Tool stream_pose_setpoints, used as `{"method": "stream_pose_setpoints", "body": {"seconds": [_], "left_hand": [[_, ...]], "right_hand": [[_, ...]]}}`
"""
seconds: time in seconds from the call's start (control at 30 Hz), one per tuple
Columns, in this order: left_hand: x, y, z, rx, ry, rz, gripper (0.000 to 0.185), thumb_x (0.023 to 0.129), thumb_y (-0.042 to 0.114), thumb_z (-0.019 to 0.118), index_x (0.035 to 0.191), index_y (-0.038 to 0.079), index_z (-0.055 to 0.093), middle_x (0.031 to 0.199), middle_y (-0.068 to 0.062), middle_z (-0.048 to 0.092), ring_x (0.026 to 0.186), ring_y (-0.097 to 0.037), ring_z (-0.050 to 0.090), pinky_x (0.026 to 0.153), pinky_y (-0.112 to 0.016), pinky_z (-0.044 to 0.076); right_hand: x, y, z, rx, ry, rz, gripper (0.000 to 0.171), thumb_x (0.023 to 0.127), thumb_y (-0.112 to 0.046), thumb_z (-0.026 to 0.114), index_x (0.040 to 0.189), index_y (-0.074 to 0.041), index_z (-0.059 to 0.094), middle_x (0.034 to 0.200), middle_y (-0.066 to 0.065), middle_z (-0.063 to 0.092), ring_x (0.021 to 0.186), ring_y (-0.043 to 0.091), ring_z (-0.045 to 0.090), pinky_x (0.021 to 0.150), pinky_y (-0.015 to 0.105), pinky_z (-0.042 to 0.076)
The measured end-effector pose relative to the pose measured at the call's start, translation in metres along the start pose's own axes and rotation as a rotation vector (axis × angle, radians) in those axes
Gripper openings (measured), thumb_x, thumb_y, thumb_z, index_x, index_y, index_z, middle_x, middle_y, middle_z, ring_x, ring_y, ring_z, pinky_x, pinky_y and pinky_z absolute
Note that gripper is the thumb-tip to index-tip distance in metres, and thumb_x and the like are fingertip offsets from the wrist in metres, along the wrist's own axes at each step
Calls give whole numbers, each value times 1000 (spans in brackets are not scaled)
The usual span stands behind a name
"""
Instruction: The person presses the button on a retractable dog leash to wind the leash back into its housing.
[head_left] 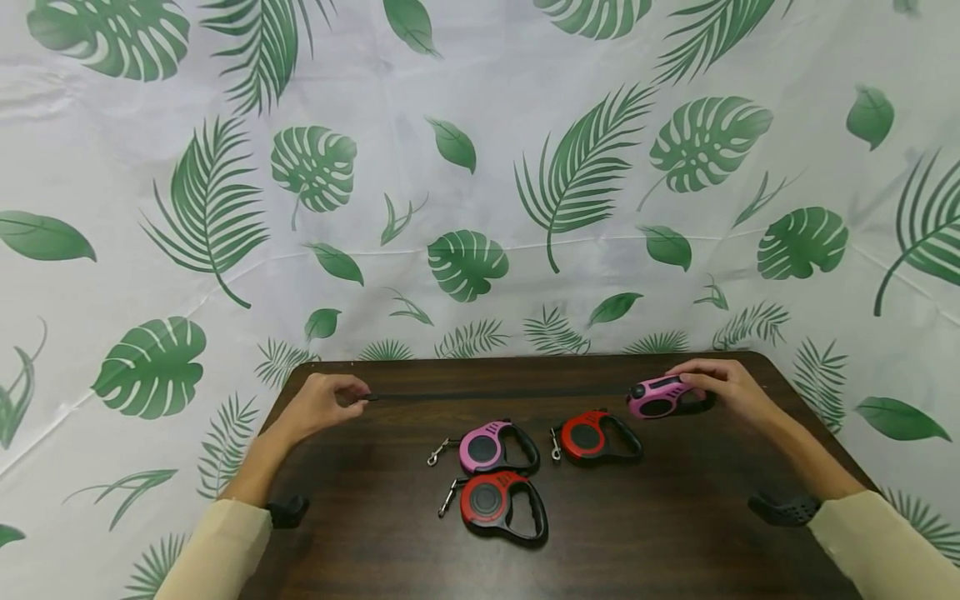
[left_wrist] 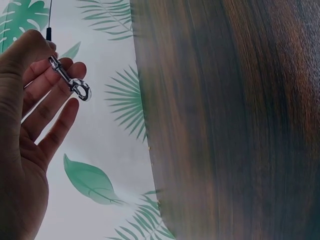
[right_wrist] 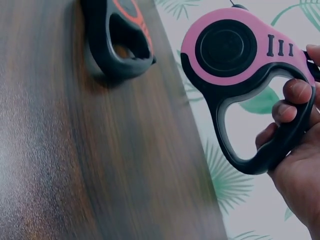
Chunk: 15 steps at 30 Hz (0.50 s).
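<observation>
My right hand (head_left: pixel 723 387) grips the black handle of a pink retractable dog leash (right_wrist: pixel 220 47), its fingers curled through the loop. From its front a thin dark cord (head_left: pixel 495 394) stretches level across to the left. At the far end of that cord my left hand (left_wrist: pixel 40 95) pinches the black tip between thumb and forefinger, and a silver snap hook (left_wrist: pixel 70 78) lies against its fingers. Lying below the cord are a second pink leash (head_left: pixel 482 448), a red leash (head_left: pixel 583 438) to its right and another red leash (head_left: pixel 486 500) nearest the front.
All this is over a dark wooden table (head_left: pixel 637 533) with rounded back corners. A white cloth (head_left: pixel 405 275) printed with green leaves hangs behind it. The two left leashes lie against each other, with their metal clips pointing left.
</observation>
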<state>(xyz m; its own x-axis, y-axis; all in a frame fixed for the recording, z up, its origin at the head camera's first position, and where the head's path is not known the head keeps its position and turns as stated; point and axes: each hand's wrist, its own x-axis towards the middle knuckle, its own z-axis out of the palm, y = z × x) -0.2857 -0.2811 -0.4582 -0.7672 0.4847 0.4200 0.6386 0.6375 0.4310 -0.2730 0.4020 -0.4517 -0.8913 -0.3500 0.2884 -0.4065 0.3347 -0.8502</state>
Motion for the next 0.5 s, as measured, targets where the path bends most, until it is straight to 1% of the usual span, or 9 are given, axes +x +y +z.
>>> {"method": "stream_pose_setpoints", "body": {"seconds": [0.1,0.2,0.37,0.5], "left_hand": [[2,3,1,-7,-4,5,16,83,-3,82,97,3,78,89,-5,79,76,-17,74,68,-35,62],[4,7,3,-12,-3,13,16,82,-3,83,96,2,78,89,-6,79,76,-16,74,69,-34,62],[6,9,7,-18,-8,20,16,83,-2,83,97,3,78,89,-4,79,77,-13,73,69,-31,61],[6,11,9,-26,-17,30,15,83,-1,82,97,3,78,89,-4,78,77,-12,73,68,-31,61]], "right_hand": [[2,-3,3,13,-9,-6,23,109,-2,53,120,8,71,88,6,63,78,27,52,66,33,45],[3,-5,6,26,-20,-16,23,108,-1,53,120,8,71,89,2,65,78,29,52,66,33,46],[5,-9,12,35,-45,-28,23,108,0,53,121,8,71,89,3,65,77,25,53,66,33,46],[5,-12,17,42,-58,-22,24,108,0,53,122,8,71,93,-2,68,79,20,54,67,33,47]]}}
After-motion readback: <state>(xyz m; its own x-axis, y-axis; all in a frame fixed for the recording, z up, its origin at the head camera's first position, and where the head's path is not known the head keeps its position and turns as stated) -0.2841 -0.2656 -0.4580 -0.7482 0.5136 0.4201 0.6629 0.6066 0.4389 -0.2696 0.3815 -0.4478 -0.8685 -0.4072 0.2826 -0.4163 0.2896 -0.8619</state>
